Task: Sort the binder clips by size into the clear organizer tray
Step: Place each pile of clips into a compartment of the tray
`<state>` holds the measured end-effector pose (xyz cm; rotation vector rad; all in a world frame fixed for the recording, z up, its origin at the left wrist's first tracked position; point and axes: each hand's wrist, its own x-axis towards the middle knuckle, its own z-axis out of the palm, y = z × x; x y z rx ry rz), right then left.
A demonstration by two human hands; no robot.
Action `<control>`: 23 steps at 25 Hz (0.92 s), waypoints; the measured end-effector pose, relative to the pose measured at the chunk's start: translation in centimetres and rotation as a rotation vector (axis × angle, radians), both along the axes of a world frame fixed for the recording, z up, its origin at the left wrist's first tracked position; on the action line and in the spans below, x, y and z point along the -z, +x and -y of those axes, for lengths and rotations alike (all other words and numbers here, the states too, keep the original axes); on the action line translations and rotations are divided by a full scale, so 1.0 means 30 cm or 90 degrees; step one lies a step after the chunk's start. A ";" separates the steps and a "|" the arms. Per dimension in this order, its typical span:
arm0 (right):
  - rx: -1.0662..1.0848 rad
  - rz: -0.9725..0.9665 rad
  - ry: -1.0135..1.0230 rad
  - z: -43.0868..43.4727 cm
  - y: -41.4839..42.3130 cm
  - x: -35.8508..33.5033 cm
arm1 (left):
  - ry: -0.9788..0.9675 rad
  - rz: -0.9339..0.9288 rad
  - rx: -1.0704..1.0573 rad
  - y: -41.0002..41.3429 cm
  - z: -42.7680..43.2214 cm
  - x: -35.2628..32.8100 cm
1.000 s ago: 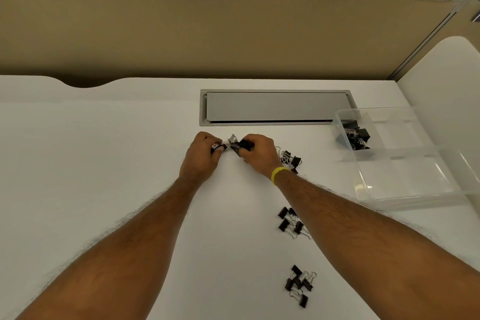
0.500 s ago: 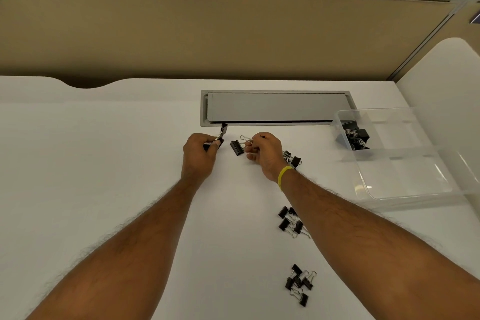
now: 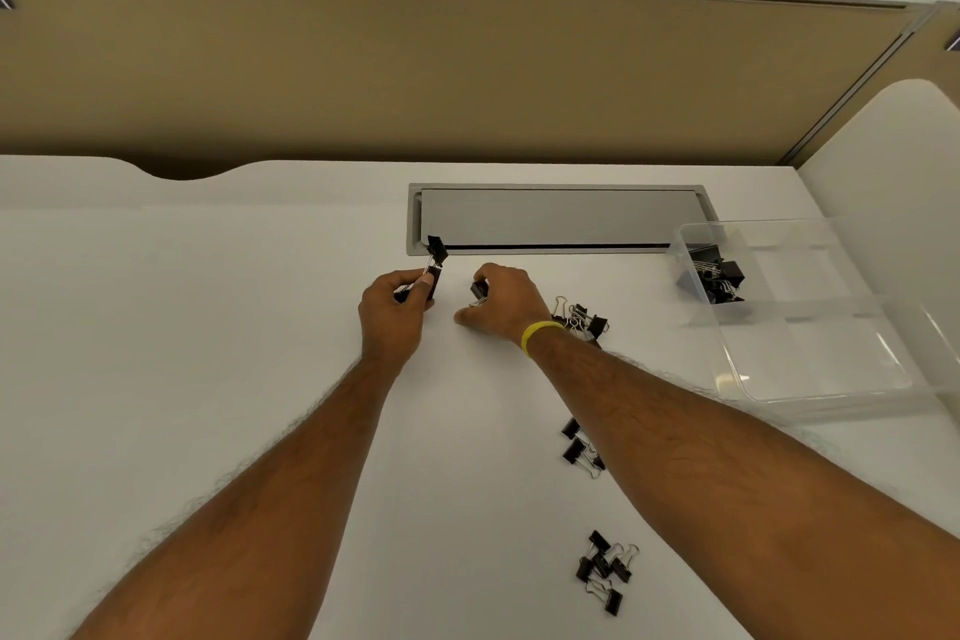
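Since a second ago, the two hands have pulled apart: they were bunched together over one tangle of clips, and now each has its own share. My left hand (image 3: 395, 317) pinches a wire handle between thumb and forefinger, so that a raised clip (image 3: 437, 248) stands above the knuckles, over the near edge of the grey hatch (image 3: 561, 218). A second clip (image 3: 434, 280) sits just under it against the thumb; I cannot tell whether the two are hooked together. My right hand (image 3: 506, 307), with a yellow wristband (image 3: 540, 335) at the wrist, is curled low over the tabletop (image 3: 208, 327) and grips a loose clip (image 3: 478, 290) at its fingertips, apart from the left hand's pair.

Three groups of black clips lie unsorted on the tabletop: a heap (image 3: 584, 320) just beside the right wrist, a small cluster (image 3: 576, 450) partly hidden by the right forearm, and a nearer bunch (image 3: 605, 572) toward me. A clear tray (image 3: 810, 379) rests at the right, well apart from both hands. Its far compartment has sorted clips (image 3: 714, 278) piled against the left wall. A tan partition (image 3: 467, 68) rises behind the tabletop.
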<state>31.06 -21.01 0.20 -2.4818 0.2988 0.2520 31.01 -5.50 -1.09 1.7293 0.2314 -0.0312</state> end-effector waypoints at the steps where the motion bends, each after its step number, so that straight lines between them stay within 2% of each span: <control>1: -0.009 0.008 -0.028 -0.006 0.004 0.001 | -0.002 0.001 0.000 -0.001 -0.002 -0.002; 8: -0.042 0.035 -0.040 0.006 -0.005 0.007 | -0.007 -0.012 0.005 -0.006 -0.018 0.003; 12: -0.043 0.073 0.011 0.014 -0.021 0.016 | -0.021 -0.022 0.003 -0.012 -0.006 0.006; 13: -0.019 0.086 0.071 0.014 -0.025 0.016 | -0.023 -0.021 0.004 -0.015 -0.002 0.007; 15: 0.089 0.097 0.280 0.011 -0.037 0.006 | -0.036 -0.022 0.004 -0.020 0.009 0.006; 18: 0.224 0.105 0.575 0.002 -0.053 -0.013 | -0.124 -0.045 -0.008 -0.027 0.034 -0.005; 20: 0.253 0.090 0.647 -0.005 -0.063 -0.010 | -0.193 -0.060 -0.015 -0.036 0.058 -0.018; 23: 0.266 0.072 0.639 -0.009 -0.075 0.005 | -0.257 -0.085 -0.036 -0.050 0.077 -0.026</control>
